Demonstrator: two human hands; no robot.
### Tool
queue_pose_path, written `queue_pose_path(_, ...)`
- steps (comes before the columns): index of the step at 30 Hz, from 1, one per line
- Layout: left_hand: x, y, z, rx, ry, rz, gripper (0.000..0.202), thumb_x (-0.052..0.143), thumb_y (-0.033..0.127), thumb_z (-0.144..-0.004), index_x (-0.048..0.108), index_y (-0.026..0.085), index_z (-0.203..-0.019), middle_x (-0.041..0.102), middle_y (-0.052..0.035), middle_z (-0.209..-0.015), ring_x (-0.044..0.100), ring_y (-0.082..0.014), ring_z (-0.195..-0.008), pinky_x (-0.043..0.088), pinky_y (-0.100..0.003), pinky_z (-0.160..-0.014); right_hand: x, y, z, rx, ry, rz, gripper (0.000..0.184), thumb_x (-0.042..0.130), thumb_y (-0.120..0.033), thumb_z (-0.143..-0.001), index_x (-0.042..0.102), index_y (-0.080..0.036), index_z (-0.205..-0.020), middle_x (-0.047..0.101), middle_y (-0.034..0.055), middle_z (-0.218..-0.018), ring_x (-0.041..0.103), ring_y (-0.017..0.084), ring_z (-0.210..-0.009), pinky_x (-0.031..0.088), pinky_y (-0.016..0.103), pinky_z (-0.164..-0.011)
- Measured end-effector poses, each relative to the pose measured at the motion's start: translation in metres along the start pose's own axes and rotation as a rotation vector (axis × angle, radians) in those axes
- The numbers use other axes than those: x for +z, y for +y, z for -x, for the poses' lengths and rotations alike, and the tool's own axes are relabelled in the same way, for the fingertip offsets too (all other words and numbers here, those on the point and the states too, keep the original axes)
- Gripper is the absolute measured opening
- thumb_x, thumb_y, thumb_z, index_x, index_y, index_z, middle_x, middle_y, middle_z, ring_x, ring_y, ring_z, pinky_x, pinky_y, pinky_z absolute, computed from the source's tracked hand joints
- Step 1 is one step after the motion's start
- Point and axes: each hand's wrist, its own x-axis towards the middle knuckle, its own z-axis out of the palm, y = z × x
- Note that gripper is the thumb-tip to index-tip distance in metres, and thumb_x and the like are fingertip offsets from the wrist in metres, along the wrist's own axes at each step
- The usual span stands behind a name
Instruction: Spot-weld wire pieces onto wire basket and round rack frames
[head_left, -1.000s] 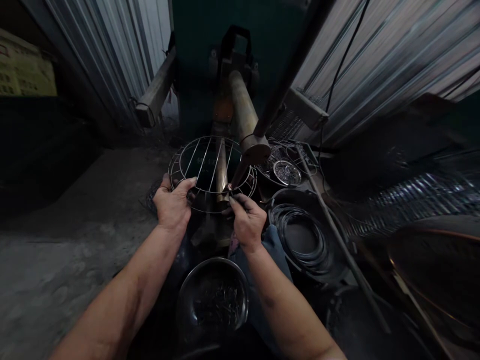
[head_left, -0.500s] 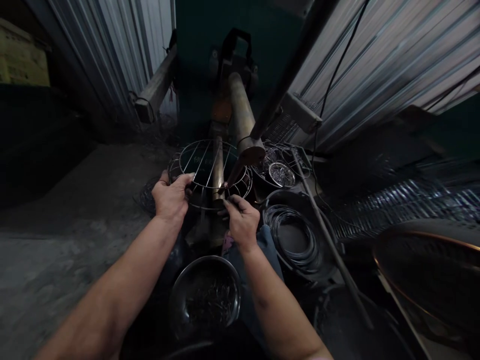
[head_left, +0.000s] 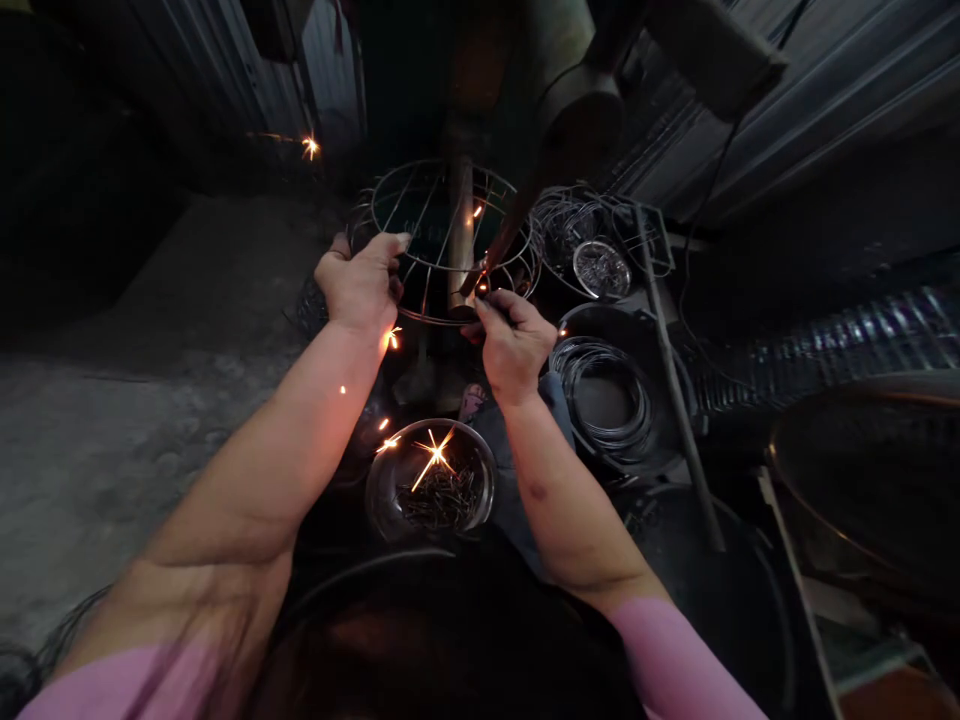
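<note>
My left hand (head_left: 360, 285) is closed on the near left side of a round wire rack (head_left: 442, 266), thumb over its rim. The rack sits around a brass-coloured bar (head_left: 460, 230) of a spot welding machine. From above, a dark slanted electrode arm (head_left: 517, 210) comes down to the rack's near rim. Right at that contact point, my right hand (head_left: 517, 345) pinches a small wire piece, mostly hidden by the fingertips. Bright sparks (head_left: 436, 455) fly out over my forearms and the bowl. Below my hands stands a metal bowl (head_left: 375, 490) with short metal pieces (head_left: 442, 500).
On the right, a coil of wire (head_left: 607, 400) lies in a dark round tub. Behind it are a heap of wire parts (head_left: 559, 235) and a round wire piece (head_left: 602, 270). A long rod (head_left: 679, 400) slants past the tub. Grey concrete floor (head_left: 225, 350) spreads left.
Sparks have burst from the contact point. The view has tilted down, so the rack, hands and bowl appear higher. Both hands keep their grip.
</note>
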Motion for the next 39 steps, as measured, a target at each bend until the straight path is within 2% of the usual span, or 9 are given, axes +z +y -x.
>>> queue_pose_path(3, 0.0, -0.001, -0.001, 0.004, 0.02, -0.004, 0.026, 0.071, 0.011, -0.062, 0.049, 0.019, -0.075, 0.053, 0.0038, -0.061, 0.048, -0.0083, -0.047, 0.029, -0.019, -0.038, -0.009, -0.002, 0.011, -0.154, 0.004, 0.136, 0.018, 0.055, -0.032, -0.084, 0.067, -0.02, -0.092, 0.066, 0.0011, -0.084, 0.063, 0.016, -0.081, 0.052, 0.03, -0.076)
queue_pose_path(6, 0.0, -0.003, -0.002, -0.006, 0.023, 0.02, 0.03, 0.072, 0.011, -0.063, 0.048, 0.02, -0.08, 0.052, 0.0053, -0.059, 0.048, -0.0081, -0.046, 0.028, -0.019, -0.038, -0.026, 0.0, 0.047, -0.31, -0.045, 0.358, 0.024, 0.05, -0.024, -0.087, 0.067, -0.019, -0.103, 0.065, 0.007, -0.103, 0.059, 0.019, -0.099, 0.048, 0.031, -0.087)
queue_pose_path(8, 0.0, -0.003, -0.002, -0.03, 0.022, 0.037, 0.035, 0.073, 0.01, -0.061, 0.049, 0.02, -0.083, 0.05, 0.0066, -0.057, 0.047, -0.0079, -0.046, 0.029, -0.018, -0.038, -0.033, 0.01, 0.081, -0.316, -0.344, 0.536, 0.028, 0.045, -0.016, -0.085, 0.069, -0.019, -0.099, 0.066, 0.0079, -0.099, 0.061, 0.017, -0.09, 0.049, 0.027, -0.079)
queue_pose_path(11, 0.0, -0.003, -0.002, -0.048, 0.033, 0.056, 0.038, 0.076, 0.01, -0.058, 0.05, 0.02, -0.084, 0.049, 0.0066, -0.057, 0.047, -0.0077, -0.046, 0.029, -0.017, -0.038, -0.035, 0.029, 0.124, -0.245, -1.024, 0.801, 0.031, 0.05, -0.013, -0.077, 0.072, -0.022, -0.097, 0.066, 0.007, -0.101, 0.062, 0.018, -0.084, 0.048, 0.025, -0.073)
queue_pose_path(14, -0.001, -0.001, -0.001, -0.038, 0.039, 0.058, 0.037, 0.077, 0.01, -0.055, 0.052, 0.019, -0.08, 0.049, 0.0057, -0.058, 0.046, -0.0075, -0.046, 0.029, -0.017, -0.039, -0.028, 0.041, 0.14, -0.211, -1.334, 0.952, 0.029, 0.051, -0.016, -0.079, 0.073, -0.019, -0.097, 0.065, 0.0104, -0.107, 0.062, 0.022, -0.092, 0.047, 0.029, -0.077)
queue_pose_path(24, -0.003, 0.009, 0.001, -0.102, 0.018, 0.041, 0.049, 0.076, 0.011, -0.05, 0.052, 0.02, -0.093, 0.051, 0.0055, -0.062, 0.049, -0.0093, -0.053, 0.038, -0.021, -0.046, -0.029, 0.053, 0.136, -0.108, -1.272, 0.984, 0.035, 0.038, -0.01, -0.087, 0.067, -0.011, -0.107, 0.067, 0.0132, -0.103, 0.064, 0.021, -0.094, 0.048, 0.027, -0.078)
queue_pose_path(28, 0.0, 0.012, 0.004, -0.065, 0.025, 0.068, 0.049, 0.074, 0.01, -0.048, 0.05, 0.02, -0.09, 0.047, 0.008, -0.059, 0.048, -0.0089, -0.05, 0.033, -0.019, -0.043, -0.029, 0.055, 0.137, -0.079, -1.309, 1.019, 0.026, 0.051, -0.015, -0.083, 0.07, -0.017, -0.101, 0.065, 0.0106, -0.111, 0.063, 0.023, -0.096, 0.048, 0.029, -0.079)
queue_pose_path(33, -0.002, 0.009, 0.011, -0.048, 0.03, 0.086, 0.049, 0.074, 0.011, -0.048, 0.049, 0.02, -0.09, 0.044, 0.0092, -0.061, 0.045, -0.0062, -0.046, 0.032, -0.018, -0.041, -0.027, 0.047, 0.13, -0.046, -1.355, 1.052, 0.028, 0.046, -0.011, -0.084, 0.071, -0.012, -0.094, 0.067, 0.0122, -0.1, 0.062, 0.024, -0.097, 0.047, 0.029, -0.077)
queue_pose_path(39, -0.008, 0.001, 0.018, -0.066, 0.029, 0.096, 0.053, 0.076, 0.01, -0.046, 0.049, 0.02, -0.091, 0.046, 0.0083, -0.065, 0.045, -0.0059, -0.047, 0.03, -0.017, -0.041, -0.039, 0.041, 0.13, -0.058, -1.282, 1.023, 0.027, 0.052, -0.02, -0.079, 0.07, -0.02, -0.099, 0.061, 0.0108, -0.11, 0.058, 0.024, -0.1, 0.046, 0.031, -0.076)
